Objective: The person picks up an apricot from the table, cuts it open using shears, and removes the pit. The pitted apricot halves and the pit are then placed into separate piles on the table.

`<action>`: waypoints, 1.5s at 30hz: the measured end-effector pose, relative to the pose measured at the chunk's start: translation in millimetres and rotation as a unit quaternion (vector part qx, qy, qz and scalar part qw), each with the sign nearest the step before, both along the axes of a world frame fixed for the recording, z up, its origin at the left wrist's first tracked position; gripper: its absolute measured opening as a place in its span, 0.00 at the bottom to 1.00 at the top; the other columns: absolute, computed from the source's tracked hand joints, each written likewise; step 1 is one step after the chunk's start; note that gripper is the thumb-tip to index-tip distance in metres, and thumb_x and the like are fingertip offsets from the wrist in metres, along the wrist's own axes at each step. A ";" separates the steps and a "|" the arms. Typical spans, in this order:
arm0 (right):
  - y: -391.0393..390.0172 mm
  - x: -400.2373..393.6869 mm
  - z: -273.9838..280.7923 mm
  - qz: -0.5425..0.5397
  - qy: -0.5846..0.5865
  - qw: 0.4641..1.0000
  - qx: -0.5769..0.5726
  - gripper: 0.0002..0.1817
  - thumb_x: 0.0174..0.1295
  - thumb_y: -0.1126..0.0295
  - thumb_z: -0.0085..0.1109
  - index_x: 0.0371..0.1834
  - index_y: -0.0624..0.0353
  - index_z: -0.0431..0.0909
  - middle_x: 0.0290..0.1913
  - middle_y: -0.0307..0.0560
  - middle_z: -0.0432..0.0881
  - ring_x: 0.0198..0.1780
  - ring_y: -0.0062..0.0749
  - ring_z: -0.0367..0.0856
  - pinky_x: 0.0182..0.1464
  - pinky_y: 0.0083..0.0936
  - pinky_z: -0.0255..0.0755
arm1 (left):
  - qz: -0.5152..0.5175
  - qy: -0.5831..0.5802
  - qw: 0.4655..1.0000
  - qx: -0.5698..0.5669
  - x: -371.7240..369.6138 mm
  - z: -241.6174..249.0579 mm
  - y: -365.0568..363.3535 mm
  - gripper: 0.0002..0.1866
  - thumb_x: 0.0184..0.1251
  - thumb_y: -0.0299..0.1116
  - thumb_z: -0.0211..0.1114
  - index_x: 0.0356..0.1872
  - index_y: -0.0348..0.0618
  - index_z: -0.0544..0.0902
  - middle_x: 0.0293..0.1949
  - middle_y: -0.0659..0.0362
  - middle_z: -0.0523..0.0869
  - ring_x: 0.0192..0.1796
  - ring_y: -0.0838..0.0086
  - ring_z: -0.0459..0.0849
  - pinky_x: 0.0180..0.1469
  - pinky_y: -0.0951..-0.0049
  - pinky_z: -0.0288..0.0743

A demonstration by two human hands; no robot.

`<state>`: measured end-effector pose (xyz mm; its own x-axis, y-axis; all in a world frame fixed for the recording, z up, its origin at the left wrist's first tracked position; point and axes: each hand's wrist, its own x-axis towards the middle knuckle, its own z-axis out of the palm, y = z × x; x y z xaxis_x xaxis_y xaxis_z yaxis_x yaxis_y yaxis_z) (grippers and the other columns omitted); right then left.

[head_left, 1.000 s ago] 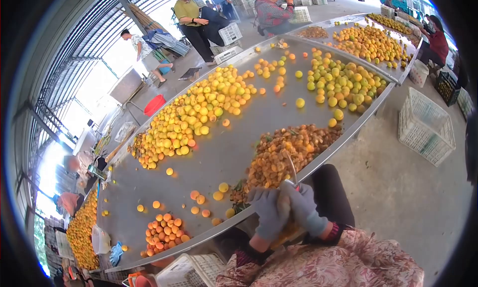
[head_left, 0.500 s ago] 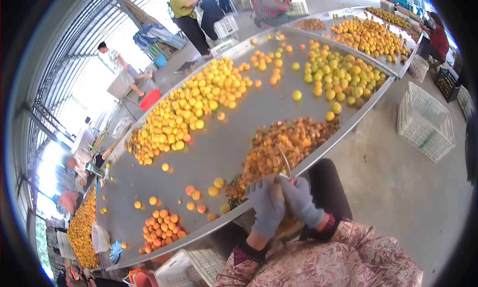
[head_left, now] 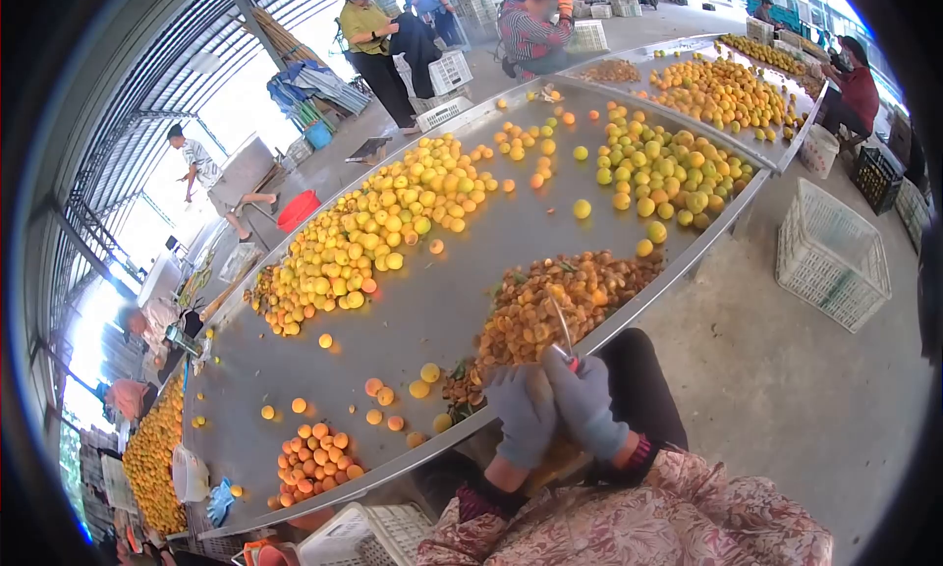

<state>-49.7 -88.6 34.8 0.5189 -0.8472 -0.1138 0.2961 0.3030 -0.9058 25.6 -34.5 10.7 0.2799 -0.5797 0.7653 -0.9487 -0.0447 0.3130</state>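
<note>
Both my hands wear grey gloves and meet at the near edge of a metal table (head_left: 432,301). In my right hand (head_left: 591,405) is a small knife (head_left: 562,322) with a red handle; its blade points up and away. My left hand (head_left: 523,411) is closed against the right one, and whatever it holds is hidden. Just beyond the hands lies a heap of brownish-orange cut fruit pieces (head_left: 545,301) with some green leaves. To the left sits a small pile of orange, apricot-like fruits (head_left: 314,460).
Large piles of yellow fruits (head_left: 363,237) and greenish-yellow fruits (head_left: 678,168) cover other parts of the table. A white plastic crate (head_left: 835,256) stands on the floor at right; another crate (head_left: 368,537) is below the near edge. Several people work around.
The view has shifted slightly. My hands stay together at the table edge, and the knife blade is tilted a little differently. A person at the far left has changed posture.
</note>
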 end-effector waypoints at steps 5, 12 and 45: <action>-7.4 7.4 -2.2 0.025 -0.005 0.998 -0.058 0.19 0.64 0.60 0.58 0.18 0.58 0.75 0.17 0.27 0.72 0.21 0.07 0.63 0.21 0.12 0.57 | -0.021 0.155 0.988 -0.019 1.8 15.0 0.7 0.09 0.64 0.31 0.51 0.34 0.37 0.75 0.31 0.49 0.77 0.35 0.52 0.74 0.41 0.58 0.64; -7.7 -5.3 -7.8 0.094 -0.020 0.988 0.120 0.17 0.64 0.59 0.58 0.19 0.54 0.77 0.18 0.27 0.72 0.22 0.08 0.66 0.24 0.12 0.60 | -0.006 0.013 0.996 0.083 6.0 12.1 10.4 0.11 0.62 0.36 0.53 0.30 0.38 0.72 0.28 0.49 0.75 0.33 0.52 0.72 0.41 0.57 0.64; -35.4 -1.7 -15.6 0.083 -0.032 0.990 0.114 0.15 0.64 0.59 0.58 0.23 0.56 0.77 0.21 0.27 0.73 0.24 0.07 0.65 0.25 0.11 0.61 | -0.040 -0.089 0.994 0.045 24.5 15.5 -33.3 0.12 0.58 0.40 0.50 0.28 0.41 0.71 0.26 0.51 0.73 0.32 0.56 0.71 0.40 0.59 0.61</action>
